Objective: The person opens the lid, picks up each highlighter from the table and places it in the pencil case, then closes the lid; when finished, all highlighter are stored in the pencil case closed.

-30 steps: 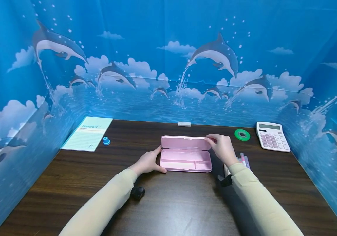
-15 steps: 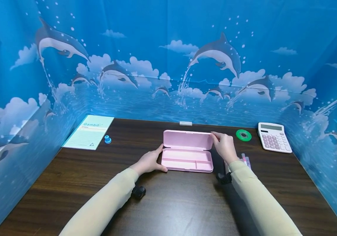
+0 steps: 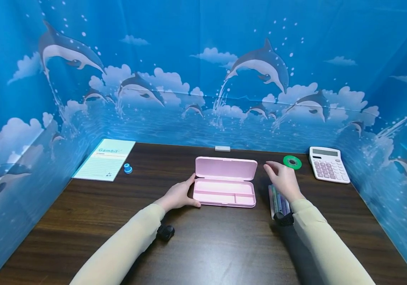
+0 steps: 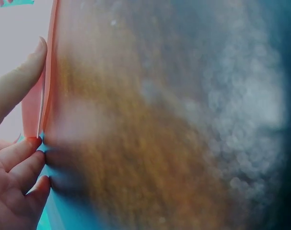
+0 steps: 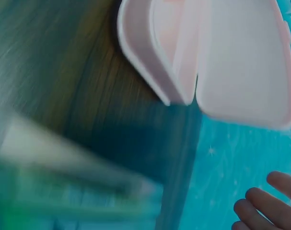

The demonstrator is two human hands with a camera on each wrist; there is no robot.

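Observation:
A pink pencil case stands with its lid raised on the dark wooden table; its compartments hold nothing. My left hand grips the case's left end, thumb at the front corner and fingers further back along the side. In the left wrist view the thumb lies against the pink edge. My right hand is off the case, to the right of the lid, with bent fingers and nothing in them. Beneath that hand lies a bundle of pens, partly hidden by it and blurred in the right wrist view.
At the back right are a green tape roll and a white calculator. A small white block sits at the back edge. On the left lie a pale green notepad and a small blue object. A dolphin-print curtain surrounds the table.
My right hand lifted the lid further back, then let go and moved right, over the pens. The left hand has stayed at the case's left end.

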